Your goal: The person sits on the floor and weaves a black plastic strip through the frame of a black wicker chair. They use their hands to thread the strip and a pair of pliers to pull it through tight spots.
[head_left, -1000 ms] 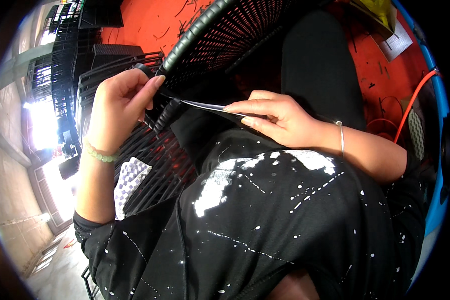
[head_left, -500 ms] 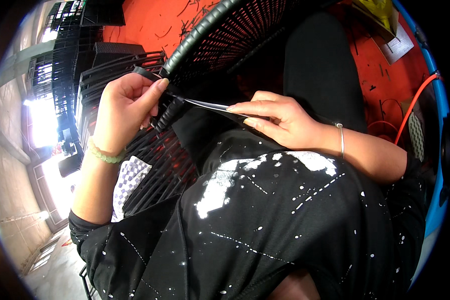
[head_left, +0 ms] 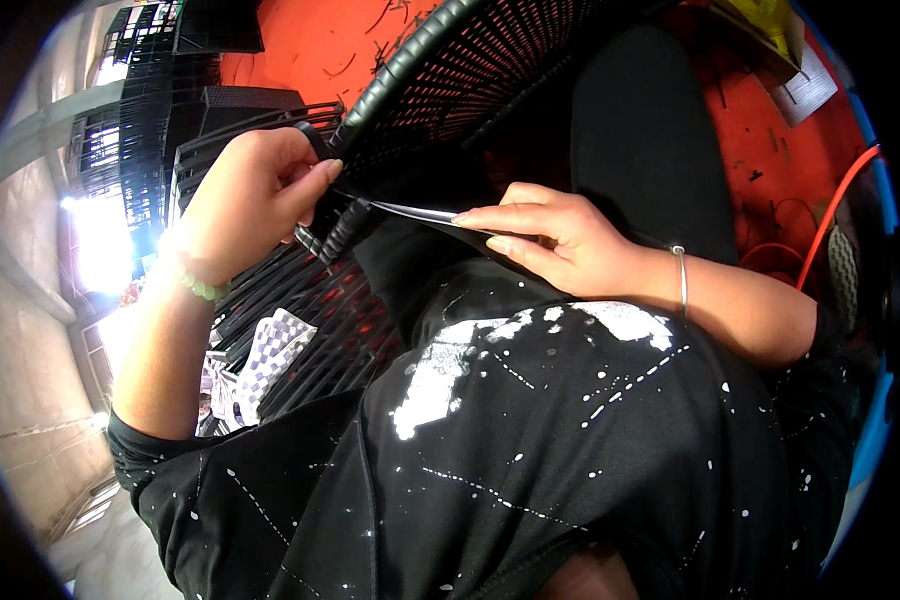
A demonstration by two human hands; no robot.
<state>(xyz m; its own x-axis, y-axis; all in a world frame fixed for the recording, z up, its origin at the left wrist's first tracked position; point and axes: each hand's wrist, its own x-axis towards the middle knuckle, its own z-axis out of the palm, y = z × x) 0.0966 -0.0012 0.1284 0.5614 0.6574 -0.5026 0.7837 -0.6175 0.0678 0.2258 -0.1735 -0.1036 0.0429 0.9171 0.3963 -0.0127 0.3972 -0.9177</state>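
Note:
A black woven wicker piece point(head_left: 460, 85) with a thick wrapped rim leans across the top middle, over my lap. My left hand point(head_left: 265, 200) is closed beside the lower end of that rim, thumb and forefinger pinching a flat black strip; a loop of it curls above the knuckles. Farther right, a taut, shiny length of flat strip point(head_left: 405, 210) runs to my right hand point(head_left: 555, 235). There the thumb and fingers pinch it. Just below the left fingertips is a short black wrapped stub point(head_left: 347, 230). How the strip passes round the rim is hidden.
Black slatted frames point(head_left: 310, 340) stand at the left, with a checkered cloth point(head_left: 270, 365) over them. Strip scraps lie on the red floor point(head_left: 315, 45). An orange-red hose point(head_left: 830, 215) curves at the right, below a box with a yellow bag point(head_left: 760, 30).
My left hand has turned slightly, its wrist and forearm shifting left, while still pinching the strip. The right hand has stayed almost still. The view has tilted a little.

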